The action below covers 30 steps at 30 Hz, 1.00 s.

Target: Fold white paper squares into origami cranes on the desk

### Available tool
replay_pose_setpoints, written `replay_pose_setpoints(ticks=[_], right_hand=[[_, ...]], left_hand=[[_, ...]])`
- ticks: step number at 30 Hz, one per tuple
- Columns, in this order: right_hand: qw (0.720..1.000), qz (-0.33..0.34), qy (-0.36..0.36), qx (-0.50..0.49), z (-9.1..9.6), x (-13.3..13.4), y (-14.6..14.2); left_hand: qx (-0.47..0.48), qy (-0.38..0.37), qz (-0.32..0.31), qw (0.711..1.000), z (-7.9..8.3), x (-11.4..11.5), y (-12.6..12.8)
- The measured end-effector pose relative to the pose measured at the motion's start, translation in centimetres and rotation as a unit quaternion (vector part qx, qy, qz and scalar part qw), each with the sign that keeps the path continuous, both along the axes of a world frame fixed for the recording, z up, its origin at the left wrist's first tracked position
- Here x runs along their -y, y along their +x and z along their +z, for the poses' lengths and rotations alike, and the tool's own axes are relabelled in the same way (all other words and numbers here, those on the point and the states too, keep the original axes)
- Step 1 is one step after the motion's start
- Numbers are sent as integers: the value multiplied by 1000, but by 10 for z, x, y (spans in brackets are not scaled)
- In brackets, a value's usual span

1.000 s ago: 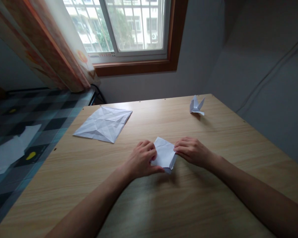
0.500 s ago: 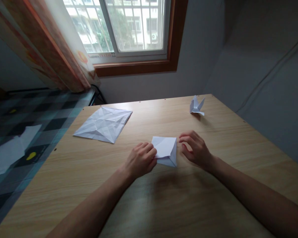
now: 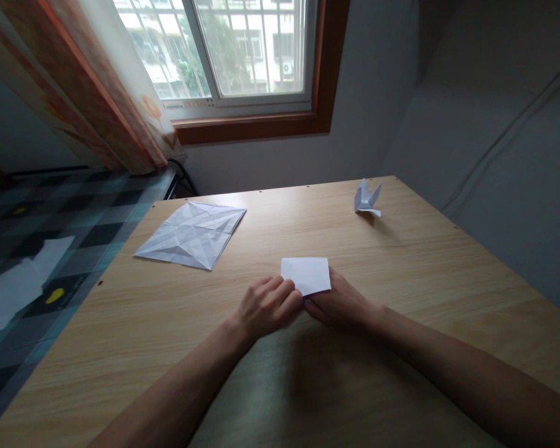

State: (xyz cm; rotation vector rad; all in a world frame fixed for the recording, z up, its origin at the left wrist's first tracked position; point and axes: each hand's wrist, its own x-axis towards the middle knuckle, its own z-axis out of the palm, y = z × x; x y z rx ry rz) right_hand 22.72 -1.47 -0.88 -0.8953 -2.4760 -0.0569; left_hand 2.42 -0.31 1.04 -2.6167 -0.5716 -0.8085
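A small folded piece of white paper [image 3: 307,275] is held between my two hands above the wooden table. My left hand [image 3: 271,303] pinches its lower left corner, fingers curled. On the other side, my right hand [image 3: 338,303] grips the paper from the right and below, its thumb near the lower edge and its other fingers hidden behind the sheet. The paper's top layer looks flat and smooth, and the folds under it are out of sight.
Creased white paper sheets [image 3: 193,235] lie flat at the table's far left. A folded paper figure [image 3: 366,199] stands near the back right edge. Left of the wooden table [image 3: 121,348], white paper pieces [image 3: 21,289] rest on a checkered cloth [image 3: 81,202]. A window [image 3: 256,50] is behind.
My right hand has moved left from beside the paper and taken hold of it. The paper's open flap and side fold no longer show. The view has shifted slightly.
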Motion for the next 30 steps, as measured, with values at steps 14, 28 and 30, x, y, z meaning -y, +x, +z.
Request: replay_pose_setpoints(ticks=[14, 28, 30], right_hand=[[997, 47, -61, 22, 3, -4, 6], [989, 14, -122, -87, 4, -4, 33], [983, 30, -142, -114, 4, -6, 36]], left_hand=[[54, 68, -23, 996, 0, 0, -7], [-77, -89, 52, 992, 8, -10, -15], [-67, -87, 50, 993, 7, -11, -15]])
